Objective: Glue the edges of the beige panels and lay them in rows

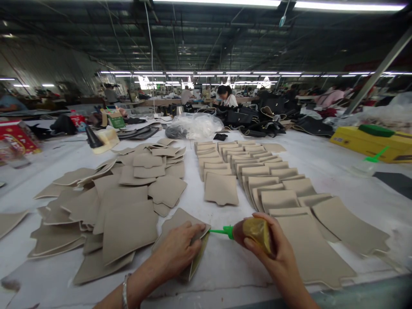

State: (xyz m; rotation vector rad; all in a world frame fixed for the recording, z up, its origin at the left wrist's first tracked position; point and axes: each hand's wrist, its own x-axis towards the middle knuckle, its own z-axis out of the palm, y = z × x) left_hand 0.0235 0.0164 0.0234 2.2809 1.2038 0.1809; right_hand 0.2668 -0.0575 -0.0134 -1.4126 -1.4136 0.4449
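My right hand (pixel 273 249) is wrapped round a glue bottle (pixel 255 234), a squeeze bottle with amber contents. Its long green nozzle (pixel 222 231) points left, with the tip at the edge of a beige leather-like piece (pixel 180 219). That piece is in my left hand (pixel 180 249), fingers on top and thumb at the near edge. Part of its underside shows, and my hand hides some of it. Left of it lies a loose heap of similar beige pieces (pixel 128 227). To the right, overlapping rows of beige pieces (pixel 278 199) run away from me.
On the white table (pixel 189 189) a yellow box (pixel 370 141) stands at the right, near a clear bottle with a green nozzle (pixel 370 161). A black cone (pixel 92 136), a plastic bag (pixel 196 125) and black bags (pixel 247 116) lie farther back. A red box (pixel 17 135) stands left.
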